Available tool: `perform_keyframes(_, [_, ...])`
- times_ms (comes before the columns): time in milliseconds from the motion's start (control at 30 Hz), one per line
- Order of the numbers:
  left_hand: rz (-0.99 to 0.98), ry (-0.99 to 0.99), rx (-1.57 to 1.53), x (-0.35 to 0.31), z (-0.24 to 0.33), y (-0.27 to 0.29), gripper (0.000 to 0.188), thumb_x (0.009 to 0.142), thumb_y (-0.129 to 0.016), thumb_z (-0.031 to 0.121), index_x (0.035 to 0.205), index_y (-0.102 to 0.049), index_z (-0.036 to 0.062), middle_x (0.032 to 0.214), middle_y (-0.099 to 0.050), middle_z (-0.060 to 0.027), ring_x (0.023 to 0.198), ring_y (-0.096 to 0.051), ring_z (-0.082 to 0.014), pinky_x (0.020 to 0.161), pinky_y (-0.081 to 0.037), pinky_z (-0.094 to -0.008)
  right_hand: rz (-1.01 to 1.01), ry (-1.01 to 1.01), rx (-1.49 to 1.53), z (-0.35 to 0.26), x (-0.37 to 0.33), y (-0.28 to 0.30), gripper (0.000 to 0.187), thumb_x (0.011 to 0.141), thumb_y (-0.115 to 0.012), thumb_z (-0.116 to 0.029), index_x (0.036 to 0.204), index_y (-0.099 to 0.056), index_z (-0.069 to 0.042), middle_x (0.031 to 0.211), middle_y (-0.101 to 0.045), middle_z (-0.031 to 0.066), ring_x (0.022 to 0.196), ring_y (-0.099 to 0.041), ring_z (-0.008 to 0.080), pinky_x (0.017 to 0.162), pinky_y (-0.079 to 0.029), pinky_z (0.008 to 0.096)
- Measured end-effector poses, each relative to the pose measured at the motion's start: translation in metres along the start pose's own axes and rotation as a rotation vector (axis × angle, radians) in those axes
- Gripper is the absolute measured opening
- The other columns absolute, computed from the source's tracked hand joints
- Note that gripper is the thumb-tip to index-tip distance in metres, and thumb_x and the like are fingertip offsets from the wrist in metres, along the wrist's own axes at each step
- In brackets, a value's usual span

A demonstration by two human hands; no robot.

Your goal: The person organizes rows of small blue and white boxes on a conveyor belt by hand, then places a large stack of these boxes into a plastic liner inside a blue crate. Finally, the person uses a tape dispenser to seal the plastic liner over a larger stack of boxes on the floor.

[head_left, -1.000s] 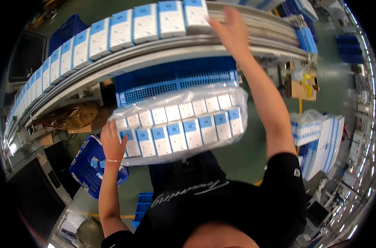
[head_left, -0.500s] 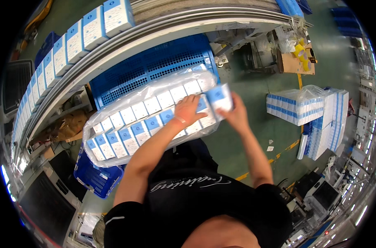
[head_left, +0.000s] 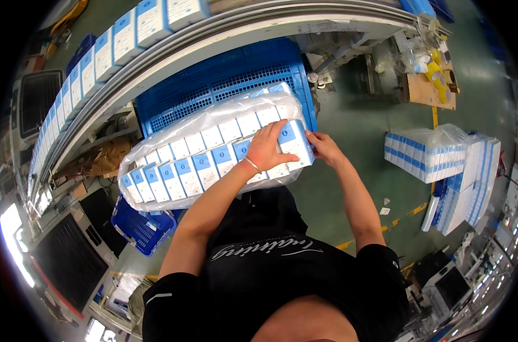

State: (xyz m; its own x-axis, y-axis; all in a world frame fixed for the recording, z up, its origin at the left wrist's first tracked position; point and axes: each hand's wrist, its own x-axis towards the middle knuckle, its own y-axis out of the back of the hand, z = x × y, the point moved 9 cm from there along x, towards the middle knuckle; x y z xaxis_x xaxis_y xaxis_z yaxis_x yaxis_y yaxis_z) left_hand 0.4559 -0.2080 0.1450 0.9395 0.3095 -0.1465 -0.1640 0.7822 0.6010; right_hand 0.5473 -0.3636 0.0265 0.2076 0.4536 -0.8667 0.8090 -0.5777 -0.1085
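Note:
Two rows of small white-and-blue cartons [head_left: 203, 165] stand packed side by side in a clear plastic bag [head_left: 210, 114]. At the right end of the near row sits the end carton [head_left: 293, 139]. My right hand [head_left: 325, 149] is closed at that carton's right edge, with thumb and fingertips against it. My left hand [head_left: 265, 149] rests on the tops of the neighbouring cartons. Its fingers are stretched out, and its thumb reaches across the face of the end carton. A thin band circles the left wrist.
Beneath the bag lies a blue plastic crate [head_left: 224, 80]. Beyond it curves a conveyor rail [head_left: 213, 37] lined with cartons [head_left: 125, 40]. A smaller blue basket [head_left: 147, 228] stands at lower left. Wrapped carton stacks [head_left: 427, 154] stand on the floor at right.
The end carton has gone from tilted and raised at the row's right end to lying in line with the row. My right hand has shifted to its right edge; my left thumb now lies over it.

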Motion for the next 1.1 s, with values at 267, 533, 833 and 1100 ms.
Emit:
perform_keyframes(267, [-0.126, -0.03, 0.043, 0.002, 0.004, -0.005, 0.097, 0.063, -0.074, 0.057, 0.134, -0.036, 0.0041, 0.125, -0.047, -0.0191, 0.119, -0.042, -0.0368, 0.101, -0.031, -0.0446, 0.074, 0.057, 0.179, 0.005, -0.006, 0.013, 0.051, 0.079, -0.07, -0.045, 0.099, -0.059, 0.001, 0.094, -0.066, 0.0113, 0.077, -0.064, 0.0247, 0.063, -0.049, 0.0348])
perform_keyframes(533, [0.127, -0.037, 0.192, -0.036, 0.017, 0.05, 0.093, 0.071, -0.069, 0.056, 0.141, -0.031, 0.0094, 0.136, -0.036, -0.0218, 0.13, -0.03, -0.0397, 0.11, -0.022, -0.0487, 0.615, 0.71, -1.252, -0.115, -0.137, -0.039, 0.071, 0.076, -0.07, -0.032, 0.129, -0.039, 0.002, 0.124, -0.045, 0.0234, 0.11, -0.046, 0.0425, 0.091, -0.041, 0.0465])
perform_keyframes(833, [0.108, 0.441, 0.41, -0.284, -0.248, 0.277, 0.027, 0.088, -0.054, 0.026, 0.085, -0.069, 0.0033, 0.088, -0.066, -0.0161, 0.083, -0.06, -0.0337, 0.082, -0.046, -0.0409, -0.104, 0.81, -1.407, -0.122, -0.05, -0.144, 0.037, 0.081, -0.065, -0.029, 0.104, -0.062, 0.0, 0.099, -0.062, 0.02, 0.089, -0.056, 0.0361, 0.081, -0.045, 0.0425])
perform_keyframes(1100, [0.558, 0.507, 0.234, -0.323, -0.293, 0.345, 0.03, 0.086, -0.058, 0.022, 0.11, -0.059, 0.0025, 0.105, -0.06, -0.0152, 0.086, -0.062, -0.0294, 0.077, -0.049, -0.0373, -0.589, 1.124, -1.1, -0.142, -0.035, -0.511, 0.041, 0.088, -0.058, -0.036, 0.114, -0.059, -0.004, 0.11, -0.06, 0.0161, 0.104, -0.056, 0.0318, 0.09, -0.045, 0.0397])
